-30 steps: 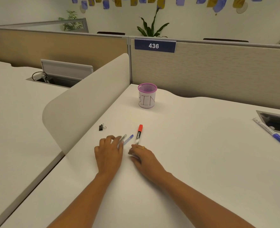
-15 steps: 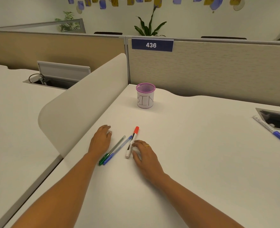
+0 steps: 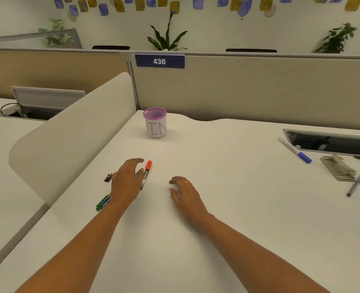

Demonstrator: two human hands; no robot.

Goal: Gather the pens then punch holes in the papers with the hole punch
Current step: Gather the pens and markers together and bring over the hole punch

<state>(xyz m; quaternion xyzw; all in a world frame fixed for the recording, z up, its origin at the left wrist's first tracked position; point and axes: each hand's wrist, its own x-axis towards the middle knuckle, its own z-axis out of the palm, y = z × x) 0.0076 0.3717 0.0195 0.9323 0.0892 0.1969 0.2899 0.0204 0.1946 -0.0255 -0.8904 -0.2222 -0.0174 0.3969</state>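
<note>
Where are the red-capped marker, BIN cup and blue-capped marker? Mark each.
red-capped marker (image 3: 148, 165), head view, red cap.
BIN cup (image 3: 156, 129), head view, white wall.
blue-capped marker (image 3: 289, 146), head view, white barrel.

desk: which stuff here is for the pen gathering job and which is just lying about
For the job: red-capped marker, green pen partly under the left hand, blue-capped marker, grey pen, probably the BIN cup.

Lying about: binder clip, 436 sign, plant.
</note>
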